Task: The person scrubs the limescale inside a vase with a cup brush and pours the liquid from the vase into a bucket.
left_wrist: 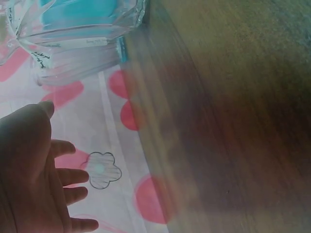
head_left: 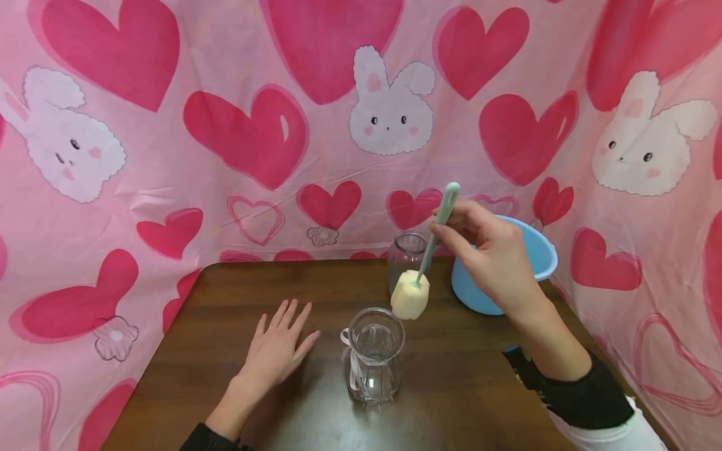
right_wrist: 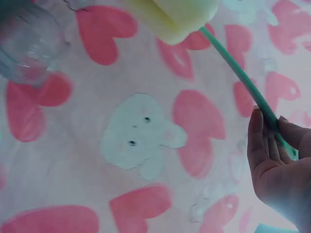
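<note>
My right hand point(head_left: 493, 254) pinches the green handle of a sponge bottle brush point(head_left: 410, 295) between thumb and fingers. Its cream sponge head points down, above and just behind the rim of a glass jar point(head_left: 372, 382) with a ribbon bow at its neck. In the right wrist view the thin handle point(right_wrist: 243, 77) runs from the fingers up to the sponge head point(right_wrist: 177, 17). To the left of that jar, my left hand point(head_left: 274, 351) is held palm down with its fingers spread and nothing in it.
A second glass jar point(head_left: 408, 250) stands farther back, partly hidden by the brush. At the back right is a light blue bucket point(head_left: 479, 291), partly behind my right hand. Everything stands on a dark wooden table point(head_left: 225, 313), enclosed by a pink heart-and-rabbit cloth point(head_left: 327, 144).
</note>
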`<state>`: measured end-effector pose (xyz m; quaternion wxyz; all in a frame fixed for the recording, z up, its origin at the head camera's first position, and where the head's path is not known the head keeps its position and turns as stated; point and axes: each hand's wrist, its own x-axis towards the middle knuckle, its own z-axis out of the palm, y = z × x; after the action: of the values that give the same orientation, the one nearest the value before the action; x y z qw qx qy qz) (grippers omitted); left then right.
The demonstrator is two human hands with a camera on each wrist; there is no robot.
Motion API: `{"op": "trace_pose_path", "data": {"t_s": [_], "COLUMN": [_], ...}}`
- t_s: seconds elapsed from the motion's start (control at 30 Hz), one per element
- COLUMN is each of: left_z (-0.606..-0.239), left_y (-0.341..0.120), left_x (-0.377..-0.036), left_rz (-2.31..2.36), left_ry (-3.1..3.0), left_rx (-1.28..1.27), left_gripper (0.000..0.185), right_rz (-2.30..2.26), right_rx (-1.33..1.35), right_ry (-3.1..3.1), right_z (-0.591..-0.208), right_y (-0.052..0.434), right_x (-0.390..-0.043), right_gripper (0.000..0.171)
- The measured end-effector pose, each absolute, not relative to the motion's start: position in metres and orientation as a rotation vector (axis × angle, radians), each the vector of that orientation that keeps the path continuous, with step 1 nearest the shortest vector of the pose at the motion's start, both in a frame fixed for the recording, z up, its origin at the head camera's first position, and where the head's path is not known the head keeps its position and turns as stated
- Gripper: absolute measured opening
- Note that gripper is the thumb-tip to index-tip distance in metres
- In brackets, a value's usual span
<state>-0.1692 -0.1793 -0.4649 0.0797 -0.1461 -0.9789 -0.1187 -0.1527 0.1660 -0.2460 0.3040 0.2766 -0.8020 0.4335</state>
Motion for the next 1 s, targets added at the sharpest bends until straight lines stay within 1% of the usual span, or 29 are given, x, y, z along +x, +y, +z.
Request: {"op": "trace_pose_path", "data": {"t_s": [0.13,0.27,0.5,0.8,1.0], "left_z": [-0.469,-0.469,-0.468,-0.465,-0.464], "left_y": [-0.180,-0.180,-0.180,-0.179,-0.177], "left_x": [-0.170,-0.170,-0.167,-0.165,-0.163], "left_rz": [-0.362,-0.367,-0.357,-0.373,-0.383], "left_ry": [-2.924,-2.929,-2.925,-2.923,-2.907], "left_rx": [-0.433,-0.435,-0.441,-0.446,-0.451], "left_gripper": [0.069,0.069,0.069,0.068,0.067], "right_rz": [1.212,1.335,1.374,1.288,1.218], "right_rx": [0.796,0.839,0.870,0.847,0.893], "right_ry": [-2.076,-2.111,-2.306,-2.441,-2.491], "right_z": [-0.240,-0.246,-0.269,-0.294,-0.315], "right_y": [0.151,0.143,0.133,0.131,0.131], "right_x": [-0.151,-0.151,-0.151,-0.154,-0.155], "right_gripper": [0.031,0.030,0.027,0.027,0.021]}}
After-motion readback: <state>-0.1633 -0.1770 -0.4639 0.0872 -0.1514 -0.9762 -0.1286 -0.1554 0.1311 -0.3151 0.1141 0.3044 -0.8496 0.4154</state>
